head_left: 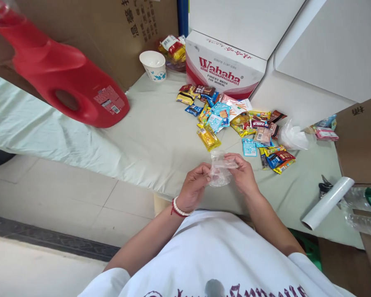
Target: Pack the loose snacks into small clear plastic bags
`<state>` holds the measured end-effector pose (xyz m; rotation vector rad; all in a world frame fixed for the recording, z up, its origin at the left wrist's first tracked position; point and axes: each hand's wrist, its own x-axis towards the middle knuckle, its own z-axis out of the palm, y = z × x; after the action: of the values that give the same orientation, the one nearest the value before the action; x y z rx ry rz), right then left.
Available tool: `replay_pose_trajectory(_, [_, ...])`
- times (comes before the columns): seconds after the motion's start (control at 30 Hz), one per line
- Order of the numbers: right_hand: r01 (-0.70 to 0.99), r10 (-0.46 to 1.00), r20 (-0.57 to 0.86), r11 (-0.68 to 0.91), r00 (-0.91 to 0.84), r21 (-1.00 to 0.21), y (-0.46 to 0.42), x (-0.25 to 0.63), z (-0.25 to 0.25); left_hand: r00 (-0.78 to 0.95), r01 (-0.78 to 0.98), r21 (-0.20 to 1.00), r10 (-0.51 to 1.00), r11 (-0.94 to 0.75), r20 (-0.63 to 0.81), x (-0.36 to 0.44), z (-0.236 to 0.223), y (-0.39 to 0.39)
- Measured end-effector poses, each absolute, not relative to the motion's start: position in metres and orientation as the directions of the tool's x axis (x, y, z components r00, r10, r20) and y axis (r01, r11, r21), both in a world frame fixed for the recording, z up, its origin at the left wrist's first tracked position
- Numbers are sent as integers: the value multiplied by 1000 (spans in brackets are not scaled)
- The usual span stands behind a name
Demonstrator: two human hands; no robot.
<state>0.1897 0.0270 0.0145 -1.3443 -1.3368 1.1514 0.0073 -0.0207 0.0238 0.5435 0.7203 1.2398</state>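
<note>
Gripped from two sides: one piece of clear plastic (220,176), crumpled, left hand (194,187) and right hand (243,174) each pinching it (fingers closed), above the near edge of the cloth-covered table (159,140). Wrapped snacks (220,112), assorted, spread toward the back edge; one yellow packet (208,138) just beyond the clear plastic. White roll (327,203): near right corner. Paper cup (153,67): by back edge.

It's 1 clear plastic bag (220,175), super thin and kinda wrinkled, pinched by the fingers (201,170) of 2 hands, up over the near part of the counter (160,144).
</note>
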Motion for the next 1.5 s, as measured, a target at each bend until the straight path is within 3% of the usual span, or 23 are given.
replay_pose_trajectory(0.1, [44,998,-57,-55,-36,-997,27,194,30,83,-687,685,962,244,-260,-5,31,-18])
replay_pose_trajectory(0.2, [93,970,-185,-172,-157,-981,19,206,55,35,-642,726,955,248,-295,-21,39,-12])
replay_pose_trajectory(0.33, [180,933,-228,-183,-277,-966,9,222,78,221,-494,791,932,360,-286,-41,43,6])
replay_pose_trajectory(0.43, [281,966,-110,-41,-235,-959,8,224,72,164,-416,853,949,315,-271,-44,30,20])
replay_pose_trajectory(0.53, [561,994,105,110,-42,-820,5,216,53,-10,-381,869,939,315,-345,-32,11,16])
replay_pose_trajectory(0.6, [682,969,239,136,58,-718,0,205,40,101,-368,819,895,440,-435,-15,3,2])
replay_pose_trajectory(0.67, [709,952,298,165,67,-686,-9,193,32,284,-364,749,832,553,-476,5,2,-13])
replay_pose_trajectory(0.73, [684,952,305,210,20,-699,-16,182,28,334,-398,733,831,552,-445,23,6,-20])
replay_pose_trajectory(0.87, [606,967,253,202,0,-770,-20,178,35,158,-437,827,935,354,-317,39,10,-7])
replay_pose_trajectory(1.0, [705,908,418,272,38,-655,-13,194,51,39,-480,829,951,287,-307,29,5,12])
replay_pose_trajectory(1.07, [685,893,450,322,9,-654,-12,201,58,34,-555,784,950,277,-312,23,5,15])
replay_pose_trajectory(1.13, [560,935,353,276,31,-781,-13,205,61,58,-611,735,942,295,-330,18,8,17])
replay_pose_trajectory(1.23, [210,997,-14,-31,81,-977,-11,210,63,193,-621,678,915,393,-353,8,15,18])
replay_pose_trajectory(1.3, [-14,968,-250,-250,31,-968,-3,215,61,389,-550,670,863,498,-322,-1,15,20])
replay_pose_trajectory(1.37, [-129,922,-386,-386,-28,-913,10,219,52,544,-421,706,781,570,-306,-10,8,22])
replay_pose_trajectory(1.43, [-138,889,-457,-454,-6,-881,24,221,35,510,-311,768,780,560,-363,-15,-4,25])
replay_pose_trajectory(1.5, [-80,878,-474,-469,69,-880,34,220,14,368,-264,806,828,530,-424,-17,-16,27])
